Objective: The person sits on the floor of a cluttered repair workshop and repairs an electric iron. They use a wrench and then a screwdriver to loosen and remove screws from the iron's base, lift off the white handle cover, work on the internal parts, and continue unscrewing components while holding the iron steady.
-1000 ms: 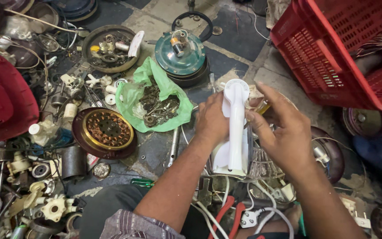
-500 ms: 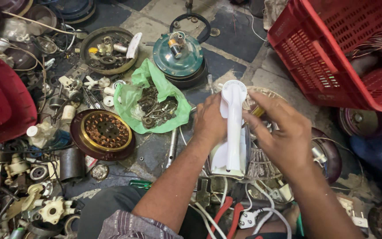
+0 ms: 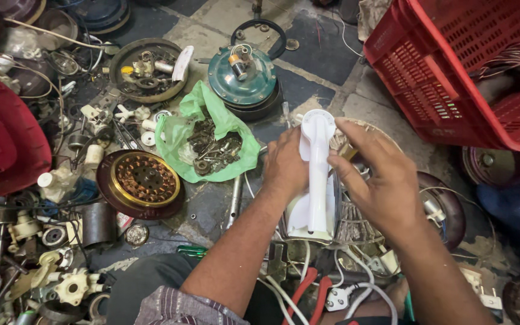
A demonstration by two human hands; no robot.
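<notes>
The white stand (image 3: 317,174) runs six to twelve o'clock between both hands, left hand (image 3: 284,165) gripping it, right hand (image 3: 374,180) seemingly pinching a small brass part (image 3: 349,151).

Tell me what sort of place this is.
Probably a floor-level repair spot for electric fans: a copper-wound motor stator, a teal motor housing and a green bag of screws surround the left hand and right hand holding a white plastic stand.

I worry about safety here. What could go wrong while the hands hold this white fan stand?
1. The left hand only steadies the white fan stand; it might tip onto the wire guard.
2. The small brass part in the right hand could drop among the loose white cables and get lost.
</notes>
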